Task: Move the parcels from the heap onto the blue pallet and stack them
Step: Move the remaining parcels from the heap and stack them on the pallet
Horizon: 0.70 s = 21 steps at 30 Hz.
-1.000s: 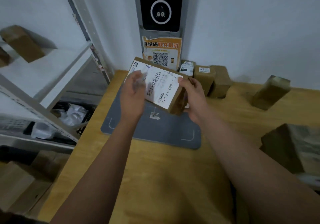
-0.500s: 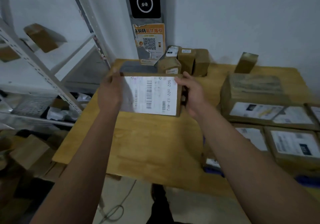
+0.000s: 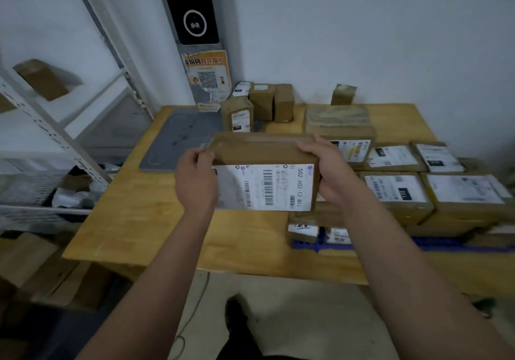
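A brown cardboard parcel [image 3: 264, 153] with a white barcode label facing me is held in the air over the wooden table [image 3: 145, 220]. My left hand [image 3: 195, 181] grips its left end and my right hand [image 3: 331, 173] grips its right end. To the right, several labelled parcels [image 3: 395, 189] lie stacked in rows on the blue pallet [image 3: 434, 245], whose edge shows under them. A small heap of parcels [image 3: 262, 103] stands at the back of the table against the wall.
A grey mat [image 3: 178, 142] lies on the table's back left. A white metal shelf rack [image 3: 55, 125] with a parcel stands to the left. A black scanner device [image 3: 195, 11] and an orange QR notice hang on the wall. Cardboard lies on the floor at left.
Both hands have carried the parcel back from above the grey mat and rightward, near the pallet stack. The view has pulled back and turned right, bringing the stacked parcels into sight.
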Motion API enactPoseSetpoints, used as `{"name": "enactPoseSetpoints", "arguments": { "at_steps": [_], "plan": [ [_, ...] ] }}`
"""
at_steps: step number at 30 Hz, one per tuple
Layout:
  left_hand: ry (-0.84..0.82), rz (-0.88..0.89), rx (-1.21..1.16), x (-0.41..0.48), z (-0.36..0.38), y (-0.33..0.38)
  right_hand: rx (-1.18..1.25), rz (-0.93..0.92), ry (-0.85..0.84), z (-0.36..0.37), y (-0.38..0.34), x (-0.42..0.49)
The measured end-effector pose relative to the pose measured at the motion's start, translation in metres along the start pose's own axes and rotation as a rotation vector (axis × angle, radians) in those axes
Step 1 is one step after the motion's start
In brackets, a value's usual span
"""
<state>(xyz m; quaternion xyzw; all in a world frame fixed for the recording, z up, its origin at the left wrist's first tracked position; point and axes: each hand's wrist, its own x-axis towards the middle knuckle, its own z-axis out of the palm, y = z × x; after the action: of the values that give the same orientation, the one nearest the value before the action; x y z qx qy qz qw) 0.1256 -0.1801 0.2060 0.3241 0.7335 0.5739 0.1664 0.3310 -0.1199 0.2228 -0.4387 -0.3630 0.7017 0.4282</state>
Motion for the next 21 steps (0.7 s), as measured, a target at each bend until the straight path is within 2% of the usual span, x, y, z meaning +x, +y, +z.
{"name": "enactPoseSetpoints", "arguments": {
  "at_steps": [7, 11, 17, 21],
  "plan": [
    [-0.136, 0.033, -0.098, -0.050, 0.049, 0.010, 0.052, -0.084, 0.206, -0.068, -0.021, -0.017],
    [-0.252, 0.037, -0.062, -0.064, 0.075, 0.012, 0.053, -0.117, 0.308, -0.104, -0.021, -0.022],
    [-0.348, 0.088, 0.013, -0.073, 0.104, 0.015, 0.085, -0.158, 0.404, -0.137, -0.014, -0.022],
    [-0.374, 0.071, 0.028, -0.072, 0.116, 0.012, 0.077, -0.174, 0.404, -0.146, -0.013, -0.016]
  ]
}}
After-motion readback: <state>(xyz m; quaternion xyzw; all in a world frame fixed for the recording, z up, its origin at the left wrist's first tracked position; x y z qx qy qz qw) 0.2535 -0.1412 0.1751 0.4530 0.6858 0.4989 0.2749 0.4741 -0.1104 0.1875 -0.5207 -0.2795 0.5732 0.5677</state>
